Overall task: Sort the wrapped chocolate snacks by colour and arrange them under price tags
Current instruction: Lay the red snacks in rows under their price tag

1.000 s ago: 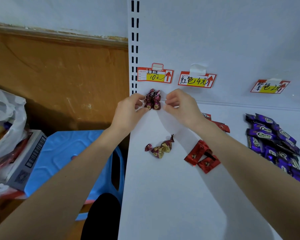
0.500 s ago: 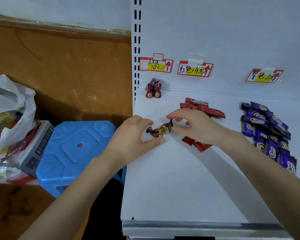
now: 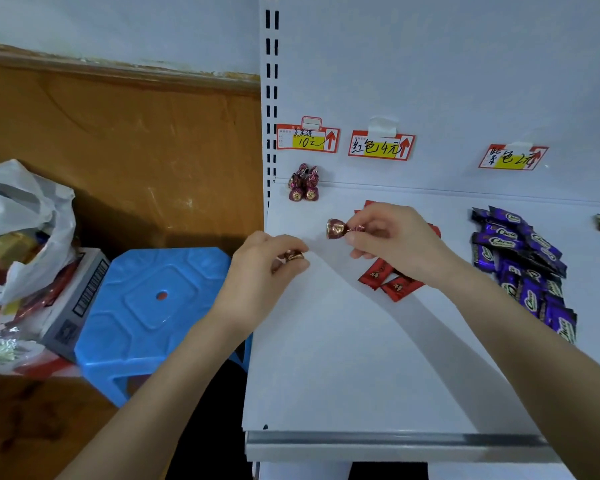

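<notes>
Sorting maroon: left hand (image 3: pixel 267 268) and right hand (image 3: pixel 392 237) fingers each pinch 1 maroon foil-wrapped chocolate (image 3: pixel 336 228); next, join maroon pile (image 3: pixel 304 183), white shelf (image 3: pixel 326 358) back-left corner.

The white shelf (image 3: pixel 343 358) carries maroon foil chocolates (image 3: pixel 304 188) at its back-left corner, red packets (image 3: pixel 388 280) mid-shelf, and purple Choco bars (image 3: pixel 523 268) heaped at the right.

Two bare hands, the left hand (image 3: pixel 267 268) and the right hand (image 3: pixel 392 240), on bare forearms (image 3: pixel 499 317) uncovered to the frame's edge. Beneath the left one lies a black mass (image 3: pixel 215 420) — perhaps clothing, hard to tell.
</notes>
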